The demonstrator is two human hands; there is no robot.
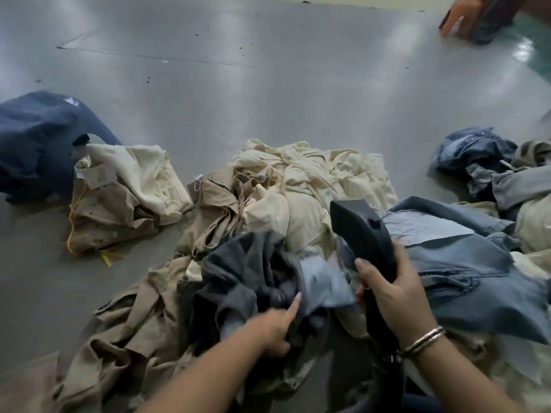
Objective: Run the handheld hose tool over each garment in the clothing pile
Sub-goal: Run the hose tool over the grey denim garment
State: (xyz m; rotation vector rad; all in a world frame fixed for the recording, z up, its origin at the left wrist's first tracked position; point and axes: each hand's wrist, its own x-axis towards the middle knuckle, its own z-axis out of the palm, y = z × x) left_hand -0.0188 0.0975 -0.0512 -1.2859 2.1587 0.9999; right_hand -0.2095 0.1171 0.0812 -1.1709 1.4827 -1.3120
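Gripping the dark handheld hose tool (362,234) tight in my right hand (396,296), head raised over the cream garments (298,186); my left hand (277,326) clutches a charcoal garment (241,263) in the clothing pile (226,222) on shiny grey floor (238,84).

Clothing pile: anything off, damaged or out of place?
No damage visible. Only oddity: a navy garment lies apart at far left, off the main pile. Right hand grips the hose tool.
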